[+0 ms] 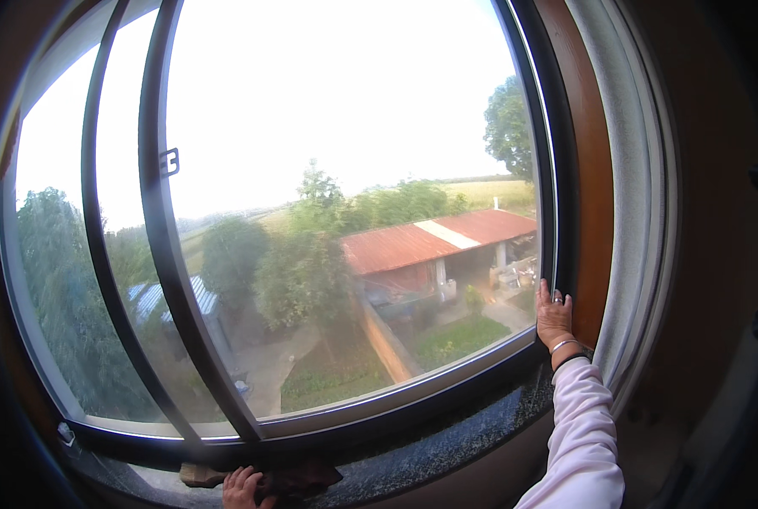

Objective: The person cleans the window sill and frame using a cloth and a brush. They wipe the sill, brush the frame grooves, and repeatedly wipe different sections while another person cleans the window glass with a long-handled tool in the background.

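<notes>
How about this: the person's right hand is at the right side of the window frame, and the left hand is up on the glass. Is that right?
Not quite: the left hand isn't up there. The head view shows it low down at the windowsill, by a dark object. The right hand is indeed at the right side of the window frame.

Dark speckled stone sill [447,448], tan block [199,475], dark brown object [313,478] (shape unclear).
</notes>
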Tool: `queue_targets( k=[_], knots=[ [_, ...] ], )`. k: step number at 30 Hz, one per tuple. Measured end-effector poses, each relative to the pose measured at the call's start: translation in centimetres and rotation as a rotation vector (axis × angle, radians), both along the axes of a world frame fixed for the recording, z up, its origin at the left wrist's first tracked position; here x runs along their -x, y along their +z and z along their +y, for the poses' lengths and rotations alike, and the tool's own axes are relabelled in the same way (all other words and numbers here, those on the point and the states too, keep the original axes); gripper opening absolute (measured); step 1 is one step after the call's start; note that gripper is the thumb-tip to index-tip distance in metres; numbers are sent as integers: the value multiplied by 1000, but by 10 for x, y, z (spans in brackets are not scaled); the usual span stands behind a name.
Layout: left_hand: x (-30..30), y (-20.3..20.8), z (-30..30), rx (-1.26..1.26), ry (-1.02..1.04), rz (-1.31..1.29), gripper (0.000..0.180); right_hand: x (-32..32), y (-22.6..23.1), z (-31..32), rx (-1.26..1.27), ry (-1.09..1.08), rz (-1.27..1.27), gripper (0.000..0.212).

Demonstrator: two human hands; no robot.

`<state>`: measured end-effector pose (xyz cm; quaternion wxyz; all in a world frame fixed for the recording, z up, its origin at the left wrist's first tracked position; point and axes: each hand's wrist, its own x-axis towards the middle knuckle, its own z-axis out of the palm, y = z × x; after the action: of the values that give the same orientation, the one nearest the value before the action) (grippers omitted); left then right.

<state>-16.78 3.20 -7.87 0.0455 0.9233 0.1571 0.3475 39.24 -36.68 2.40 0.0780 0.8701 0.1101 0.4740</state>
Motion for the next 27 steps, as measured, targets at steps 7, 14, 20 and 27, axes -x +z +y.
queue_targets(
  k=[7, 14, 20, 27],
  knots=[
    [0, 0, -1, 16, 32, 6, 58, -26, 15, -22, -76, -180, 250, 47],
    [10, -4, 18, 74, 18, 92, 43, -37, 34, -37, -138, -298, 396, 50],
    [12, -6, 12, 37, 142, 156, 45, -45, 41, -51, -195, -385, 507, 51],
    [21, 3, 7, -37, 84, 100, 56, 13, 29, -25, -138, -9, 459, 39]
  ],
)
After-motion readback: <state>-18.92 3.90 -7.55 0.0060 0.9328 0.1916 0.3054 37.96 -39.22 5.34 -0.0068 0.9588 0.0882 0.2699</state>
